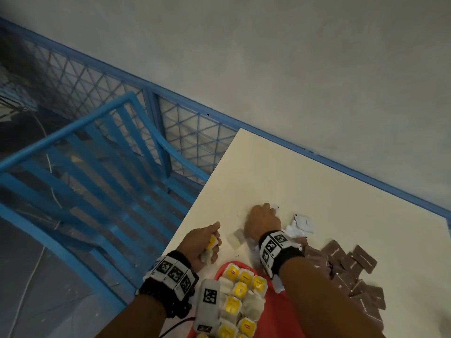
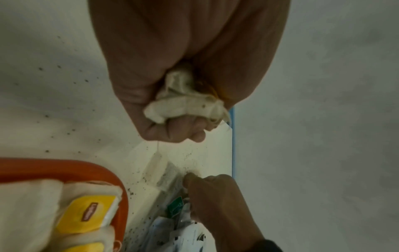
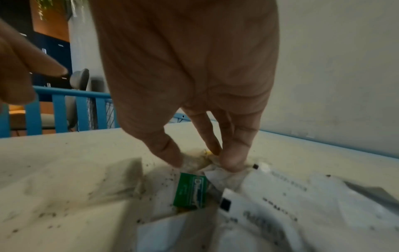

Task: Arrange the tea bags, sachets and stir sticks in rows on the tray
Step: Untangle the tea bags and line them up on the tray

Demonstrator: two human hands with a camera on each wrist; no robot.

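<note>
Beyond the red tray [image 1: 280, 313], the right hand [image 1: 262, 222] pinches a loose tea bag [image 3: 195, 161] on the table [image 1: 317, 191] while the left hand [image 1: 202, 245] clutches crumpled tea bags [image 2: 185, 105], so squeezing may tear them and spill more leaf.

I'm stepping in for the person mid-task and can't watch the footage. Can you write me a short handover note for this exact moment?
Left hand: grip closed round a crumpled white tea bag with a yellow tag, held just above the cream table.
Right hand: fingertips pinching another tea bag out of the loose pile on the table.
Done: yellow-tagged tea bags lie in rows on the red plastic tray.
Left: the brown sachets, white sachets and both held bags. No stir sticks visible.
</note>
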